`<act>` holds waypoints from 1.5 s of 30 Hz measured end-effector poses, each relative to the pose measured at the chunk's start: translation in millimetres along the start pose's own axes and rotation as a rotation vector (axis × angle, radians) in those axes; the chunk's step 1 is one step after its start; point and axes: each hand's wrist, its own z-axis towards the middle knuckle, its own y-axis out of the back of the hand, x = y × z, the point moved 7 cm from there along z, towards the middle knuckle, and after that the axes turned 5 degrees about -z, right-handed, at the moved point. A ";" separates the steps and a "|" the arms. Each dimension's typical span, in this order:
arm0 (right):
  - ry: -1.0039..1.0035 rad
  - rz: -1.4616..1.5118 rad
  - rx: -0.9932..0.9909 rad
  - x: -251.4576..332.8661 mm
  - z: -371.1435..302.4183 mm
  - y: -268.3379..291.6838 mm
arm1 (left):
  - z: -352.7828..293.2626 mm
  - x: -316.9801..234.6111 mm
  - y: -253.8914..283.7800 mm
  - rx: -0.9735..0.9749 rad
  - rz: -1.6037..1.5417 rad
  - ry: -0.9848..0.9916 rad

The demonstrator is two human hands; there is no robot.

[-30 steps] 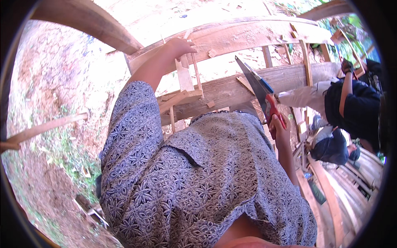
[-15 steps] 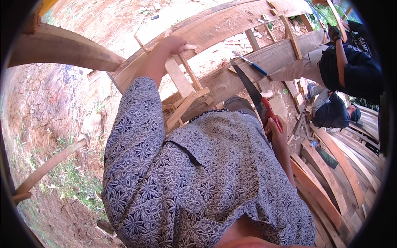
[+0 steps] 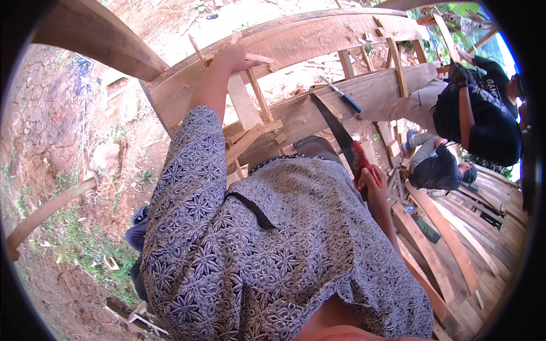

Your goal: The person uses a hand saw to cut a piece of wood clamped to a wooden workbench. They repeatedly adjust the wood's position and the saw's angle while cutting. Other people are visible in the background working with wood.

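My right hand (image 3: 372, 184) is closed round the red handle of a handsaw (image 3: 339, 132). Its dark blade slants up and left, the tip in front of a long plank. Far off to the left, my left hand (image 3: 232, 59) grips a short wooden strip (image 3: 261, 59) at the upper curved timber (image 3: 307, 38); its fingers are partly hidden. Just below that hand, a flat wooden piece (image 3: 243, 102) spans toward the lower plank (image 3: 378, 85). A second saw with a blue handle (image 3: 351, 103) lies by the lower plank, right of the blade tip.
Two people work at the right, one standing in a black shirt (image 3: 493, 119) and one bent low (image 3: 435, 169). Curved boards (image 3: 449, 238) line the lower right. A thick beam (image 3: 102, 40) crosses the upper left. Dark clothing (image 3: 136, 238) shows beside my left sleeve.
The view has shifted a little. My right hand and the red-handled saw sit slightly farther left and lower. My left hand stays on the strip.
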 end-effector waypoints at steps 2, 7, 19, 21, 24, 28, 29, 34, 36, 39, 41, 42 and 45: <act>0.019 -0.051 0.006 14.0 0.0 0.2 | 0.8 10.1 -1.7 -0.055 -0.019 0.034; 0.002 -0.031 0.003 19.0 -3.4 0.2 | 4.9 11.5 2.5 -0.158 -0.052 0.103; 0.003 -0.057 0.044 35.5 -4.3 5.4 | -2.5 20.5 11.4 -0.262 -0.212 0.499; -0.010 -0.045 0.055 36.3 -5.1 8.9 | -0.8 17.3 8.4 -0.295 -0.192 0.540; -0.012 -0.083 0.097 43.9 9.1 19.6 | 0.9 20.4 8.3 -0.287 -0.226 0.543; 0.083 -0.152 0.209 60.7 39.5 47.7 | -6.9 4.6 3.2 -0.576 0.020 0.434; 0.075 -0.133 0.235 64.7 44.4 55.3 | -28.3 -17.5 18.1 -0.457 -0.008 0.385; 0.148 -0.041 0.380 76.2 110.6 96.1 | -162.7 -121.5 30.6 0.158 -0.231 0.336; 0.203 -0.018 0.414 87.3 138.1 100.4 | -199.1 -142.2 11.4 0.078 -0.194 0.388; 0.213 -0.091 0.512 91.8 181.9 103.5 | -229.8 -162.5 2.7 -0.057 -0.234 0.582; 0.256 -0.071 0.552 94.6 203.1 98.2 | -231.5 -159.6 -20.2 -0.394 -0.028 0.533; 0.272 -0.082 0.574 97.6 211.2 98.8 | -232.6 -161.1 -26.4 -0.539 0.021 0.497; 0.304 -0.108 0.664 100.0 234.5 101.2 | -235.5 -159.6 -23.5 -0.832 0.102 0.386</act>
